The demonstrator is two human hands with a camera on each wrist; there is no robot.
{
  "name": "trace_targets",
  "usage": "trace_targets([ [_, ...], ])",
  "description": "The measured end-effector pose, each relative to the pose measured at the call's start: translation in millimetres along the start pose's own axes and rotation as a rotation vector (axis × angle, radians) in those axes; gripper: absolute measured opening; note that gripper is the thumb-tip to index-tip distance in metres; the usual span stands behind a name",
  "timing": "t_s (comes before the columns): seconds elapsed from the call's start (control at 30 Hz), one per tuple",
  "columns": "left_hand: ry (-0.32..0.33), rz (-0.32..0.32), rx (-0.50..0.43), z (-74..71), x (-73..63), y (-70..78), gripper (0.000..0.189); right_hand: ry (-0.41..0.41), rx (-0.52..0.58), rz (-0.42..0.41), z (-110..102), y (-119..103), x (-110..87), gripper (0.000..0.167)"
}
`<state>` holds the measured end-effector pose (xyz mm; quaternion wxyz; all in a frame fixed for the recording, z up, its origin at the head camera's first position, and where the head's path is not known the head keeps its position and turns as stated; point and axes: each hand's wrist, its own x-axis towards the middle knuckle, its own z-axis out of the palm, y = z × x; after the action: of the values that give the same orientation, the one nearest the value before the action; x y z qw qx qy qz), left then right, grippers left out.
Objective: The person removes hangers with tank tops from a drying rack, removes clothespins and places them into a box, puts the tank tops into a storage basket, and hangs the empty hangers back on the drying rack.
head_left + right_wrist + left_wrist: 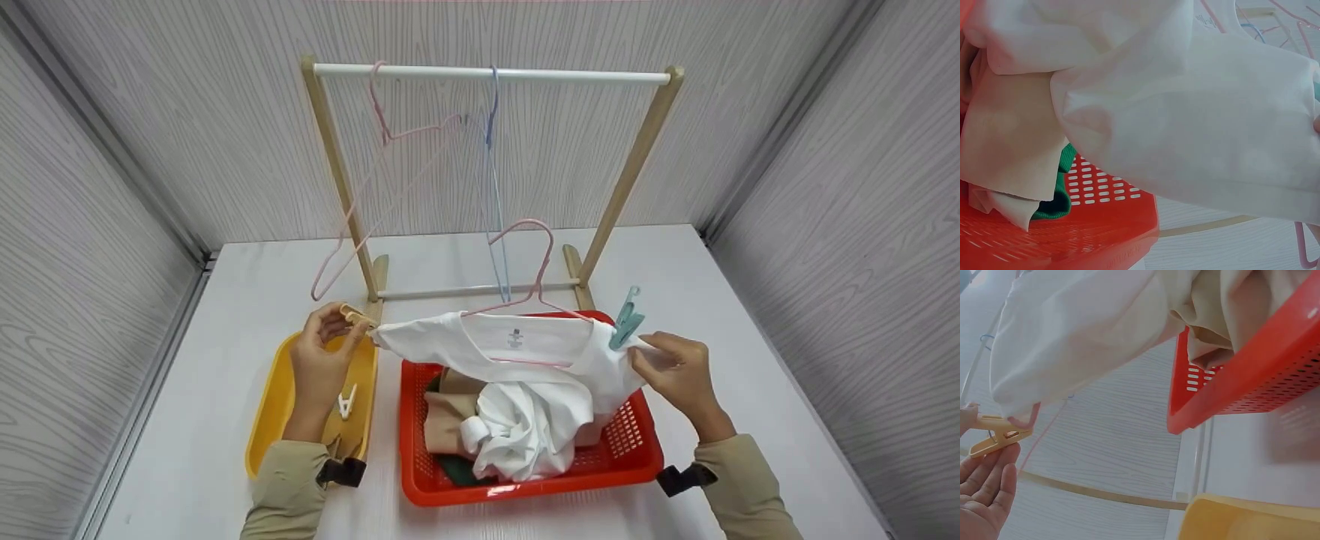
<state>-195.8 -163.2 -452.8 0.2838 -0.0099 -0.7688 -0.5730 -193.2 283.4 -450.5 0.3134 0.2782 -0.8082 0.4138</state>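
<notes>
A white shirt [420,345] hangs spread on a pink hanger [550,255], its lower part bunched over a red basket [525,491]. My left hand [319,367] pinches a yellow clothespin [1002,433] between thumb and fingers at the shirt's left shoulder end. In the left wrist view, the pin's tip meets the pink hanger's end by the cloth. With thumb and fingers, my right hand [681,373] pinches the shirt's right sleeve. A teal clothespin [624,326] is clipped on the right shoulder just beside it. In the right wrist view, most of that hand is out of frame.
Behind stands a wooden rack with a white rod [585,76], bearing another pink hanger [352,217] and a blue hanger [496,172]. A yellow tray [262,427] at left contains a white clothespin [346,402]. Beige cloth [448,420] and green cloth [1061,197] lie in the basket.
</notes>
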Motion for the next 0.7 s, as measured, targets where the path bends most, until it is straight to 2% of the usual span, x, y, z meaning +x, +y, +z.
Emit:
trace_targets([
  [0.47, -0.074, -0.224, 0.200, -14.6, 1.3, -39.0, 0.038, 0.001, -0.015, -0.007, -0.2, -1.9, -0.3, 0.023],
  [0.7, -0.143, -0.260, 0.297, -20.4, 2.8, -58.0, 0.042, -0.004, -0.006, -0.009, -0.4, -2.0, 0.4, 0.023],
])
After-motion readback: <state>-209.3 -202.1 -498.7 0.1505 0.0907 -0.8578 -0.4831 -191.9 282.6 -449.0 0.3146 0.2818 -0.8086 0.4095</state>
